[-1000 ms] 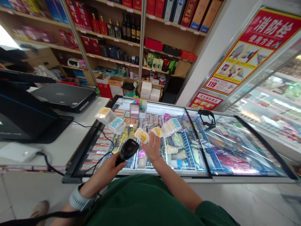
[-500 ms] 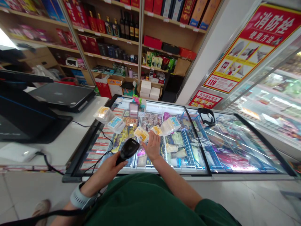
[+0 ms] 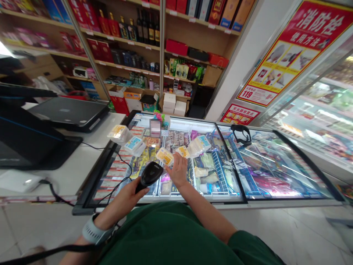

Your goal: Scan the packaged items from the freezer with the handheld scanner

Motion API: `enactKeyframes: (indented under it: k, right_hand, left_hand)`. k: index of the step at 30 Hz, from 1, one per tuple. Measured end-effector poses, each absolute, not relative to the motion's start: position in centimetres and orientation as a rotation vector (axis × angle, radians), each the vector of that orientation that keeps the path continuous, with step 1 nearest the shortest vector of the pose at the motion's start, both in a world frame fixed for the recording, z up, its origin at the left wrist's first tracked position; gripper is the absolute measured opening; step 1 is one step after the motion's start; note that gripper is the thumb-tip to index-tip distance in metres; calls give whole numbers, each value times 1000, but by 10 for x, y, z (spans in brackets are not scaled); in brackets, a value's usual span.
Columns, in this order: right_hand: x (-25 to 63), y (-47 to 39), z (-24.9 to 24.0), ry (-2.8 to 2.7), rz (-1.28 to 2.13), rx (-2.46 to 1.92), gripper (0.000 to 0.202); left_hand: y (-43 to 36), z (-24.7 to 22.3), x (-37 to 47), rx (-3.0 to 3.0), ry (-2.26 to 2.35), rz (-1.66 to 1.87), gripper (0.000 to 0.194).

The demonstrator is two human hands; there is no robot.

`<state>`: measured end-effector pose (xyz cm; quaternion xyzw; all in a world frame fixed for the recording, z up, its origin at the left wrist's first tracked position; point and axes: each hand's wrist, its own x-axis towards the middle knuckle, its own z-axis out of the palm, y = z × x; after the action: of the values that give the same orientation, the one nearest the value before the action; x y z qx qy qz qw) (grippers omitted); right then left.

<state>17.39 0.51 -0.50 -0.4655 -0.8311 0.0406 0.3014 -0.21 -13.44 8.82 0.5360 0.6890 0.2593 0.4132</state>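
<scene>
scanner close, packs loose on slick glass

my left hand (image 3: pixel 124 197) has its fingers wrapped around a black plastic handheld scanner (image 3: pixel 151 173). the fingers of my right hand (image 3: pixel 178 172) are bent against the near right edge of a clear plastic food pack with a yellow label (image 3: pixel 164 156); whether they pinch it or only steady it, i can't tell. that pack lies label up on the glass-topped freezer with a pale front rim (image 3: pixel 234 207), just beyond the scanner's head.

what could go wrong, as i judge it: the glass looks smooth, so a push from my fingertips might skid the pack into the smaller-looking yellow-labelled pack (image 3: pixel 182 151) beside it. my own fingers could cover part of the label and block a reading. the thin black cable (image 3: pixel 131 170) loops over the freezer by the blue-labelled clear pack (image 3: pixel 134 144); a sharp pull might drag it against that pack. the overlapping clear packs with a blue label on top (image 3: pixel 201 143) lean in a row and could slide apart if bumped. the yellow-topped clear pack at the freezer's left edge (image 3: pixel 119 132) might tip if knocked.

counted: three yellow labels, two blue, five in all. packs under the top ones overlap too much to number. one scanner, one black looped strap (image 3: pixel 239 127), my two hands.
</scene>
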Motion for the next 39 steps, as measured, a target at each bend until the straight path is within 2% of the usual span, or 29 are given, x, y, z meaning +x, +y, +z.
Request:
enactKeyframes:
  k: [4,12,18,24,31,39]
  right_hand:
    - [175,8,-12,-2160,169,-1314,55]
    - [199,42,-38,-1854,533,-1868,59]
    - [209,65,-42,-1872,514,-2101,62]
    - [206,74,-44,-1894,505,-2153,65]
    - [203,65,-46,-1927,453,-2151,77]
    - [191,50,-55,-2248,363,-1733,48]
  left_hand:
    - [-133,85,-4,1344,1736,646,37]
    - [-138,70,-19,1390,1798,643,40]
    - [-141,69,-26,1364,1833,686,39]
    - [-143,74,-28,1391,1887,666,35]
    - [-147,64,-31,1399,1977,744,35]
    - [-154,49,-34,1431,2003,796,38]
